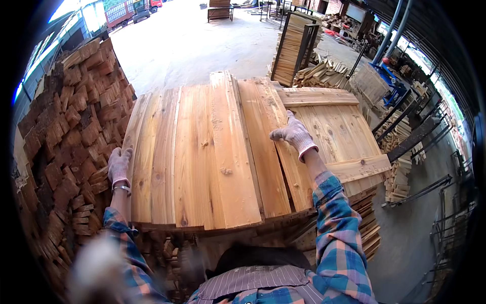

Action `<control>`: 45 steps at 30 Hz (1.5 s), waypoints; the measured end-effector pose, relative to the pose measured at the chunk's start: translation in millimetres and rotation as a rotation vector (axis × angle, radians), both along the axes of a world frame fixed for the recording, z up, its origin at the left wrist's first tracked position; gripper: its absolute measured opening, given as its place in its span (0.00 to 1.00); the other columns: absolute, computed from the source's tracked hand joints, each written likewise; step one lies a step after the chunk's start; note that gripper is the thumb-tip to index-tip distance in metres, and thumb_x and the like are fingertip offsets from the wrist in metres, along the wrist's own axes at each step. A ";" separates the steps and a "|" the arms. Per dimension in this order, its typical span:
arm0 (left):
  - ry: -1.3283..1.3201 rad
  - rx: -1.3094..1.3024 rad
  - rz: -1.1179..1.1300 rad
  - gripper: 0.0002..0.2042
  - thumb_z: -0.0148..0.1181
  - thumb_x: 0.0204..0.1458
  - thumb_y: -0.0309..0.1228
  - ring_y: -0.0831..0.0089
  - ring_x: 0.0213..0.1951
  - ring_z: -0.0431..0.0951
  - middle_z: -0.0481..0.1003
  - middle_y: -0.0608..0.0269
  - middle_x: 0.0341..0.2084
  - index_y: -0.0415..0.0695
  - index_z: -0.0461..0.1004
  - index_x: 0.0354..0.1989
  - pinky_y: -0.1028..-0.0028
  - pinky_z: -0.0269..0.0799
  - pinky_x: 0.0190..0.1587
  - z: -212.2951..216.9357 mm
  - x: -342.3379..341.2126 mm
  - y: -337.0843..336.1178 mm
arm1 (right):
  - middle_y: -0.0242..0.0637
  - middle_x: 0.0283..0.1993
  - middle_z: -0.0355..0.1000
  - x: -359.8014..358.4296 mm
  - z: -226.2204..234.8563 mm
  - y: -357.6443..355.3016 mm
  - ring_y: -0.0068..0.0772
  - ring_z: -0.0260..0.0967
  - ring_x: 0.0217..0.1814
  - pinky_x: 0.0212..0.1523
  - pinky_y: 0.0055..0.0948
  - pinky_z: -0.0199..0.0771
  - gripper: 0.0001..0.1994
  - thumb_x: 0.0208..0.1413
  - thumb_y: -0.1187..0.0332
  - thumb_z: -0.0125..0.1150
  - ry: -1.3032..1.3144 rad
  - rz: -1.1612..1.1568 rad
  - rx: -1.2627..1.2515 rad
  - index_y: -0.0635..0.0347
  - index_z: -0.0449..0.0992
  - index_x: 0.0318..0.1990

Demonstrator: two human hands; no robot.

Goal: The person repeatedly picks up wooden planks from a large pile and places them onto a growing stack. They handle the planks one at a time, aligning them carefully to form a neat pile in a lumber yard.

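Observation:
Several pale wooden planks (pixel 192 152) lie side by side in front of me, running away from me. My left hand (pixel 119 164), in a light knitted glove, grips the outer edge of the leftmost plank (pixel 139 152). My right hand (pixel 296 135), gloved too, is on the right edge of a plank (pixel 294 177), its thumb over the top face and a finger stretched along the edge. One thick plank (pixel 234 167) sits higher than those beside it. To the right is a joined panel (pixel 339 131) with two cross battens (pixel 360 168).
A tall stack of rough reddish-brown wood pieces (pixel 76 121) rises close on the left. Beyond the planks, a black metal rack (pixel 296 48) holds stacked slats. Metal frames (pixel 405 126) and heaps of wood stand at the right. A red truck (pixel 121 12) is far off.

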State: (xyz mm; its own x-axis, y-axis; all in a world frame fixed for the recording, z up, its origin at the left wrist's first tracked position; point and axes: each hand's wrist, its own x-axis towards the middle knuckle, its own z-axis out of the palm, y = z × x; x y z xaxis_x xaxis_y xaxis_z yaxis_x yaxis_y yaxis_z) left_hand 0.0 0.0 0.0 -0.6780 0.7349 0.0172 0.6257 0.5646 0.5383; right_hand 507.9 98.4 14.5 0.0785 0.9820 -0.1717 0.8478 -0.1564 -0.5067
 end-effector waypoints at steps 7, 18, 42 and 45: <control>0.160 0.228 -0.003 0.24 0.65 0.50 0.42 0.57 0.43 0.75 0.76 0.48 0.41 0.34 0.70 0.46 0.64 0.68 0.46 -25.3 -12.3 -4.4 | 0.47 0.66 0.58 -3.9 -10.3 -11.4 0.50 0.56 0.67 0.65 0.46 0.57 0.42 0.46 0.45 0.63 -0.048 0.009 0.013 0.49 0.56 0.68; -0.221 0.234 -0.531 0.32 0.48 0.57 0.57 0.60 0.58 0.69 0.66 0.58 0.61 0.53 0.59 0.66 0.67 0.77 0.44 9.7 156.9 13.4 | 0.45 0.49 0.73 -32.2 8.5 -13.9 0.34 0.73 0.45 0.41 0.30 0.77 0.40 0.58 0.35 0.39 -0.266 0.350 0.140 0.60 0.56 0.67; 0.554 -0.110 -0.807 0.37 0.41 0.56 0.61 0.54 0.68 0.51 0.53 0.50 0.67 0.46 0.57 0.66 0.56 0.45 0.68 -7.9 360.7 66.1 | 0.40 0.49 0.74 179.4 -23.1 -13.0 0.21 0.71 0.44 0.45 0.20 0.73 0.34 0.53 0.70 0.63 0.812 0.033 0.306 0.73 0.55 0.65; 0.561 -0.023 -0.851 0.35 0.43 0.56 0.58 0.53 0.65 0.54 0.60 0.49 0.61 0.42 0.62 0.62 0.57 0.49 0.65 -7.4 361.2 61.2 | 0.41 0.49 0.74 167.1 -32.3 -12.2 0.22 0.72 0.42 0.43 0.20 0.75 0.37 0.52 0.70 0.65 1.033 -0.007 0.260 0.74 0.53 0.66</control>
State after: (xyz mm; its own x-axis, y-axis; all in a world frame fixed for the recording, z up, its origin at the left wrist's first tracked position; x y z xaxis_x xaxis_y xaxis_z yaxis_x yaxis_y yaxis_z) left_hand 361.2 61.2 -7.4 0.1710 0.9735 0.1519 0.9831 -0.1787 0.0386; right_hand 675.0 86.2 -17.8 0.0206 0.9982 0.0561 -0.0128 0.0563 -0.9983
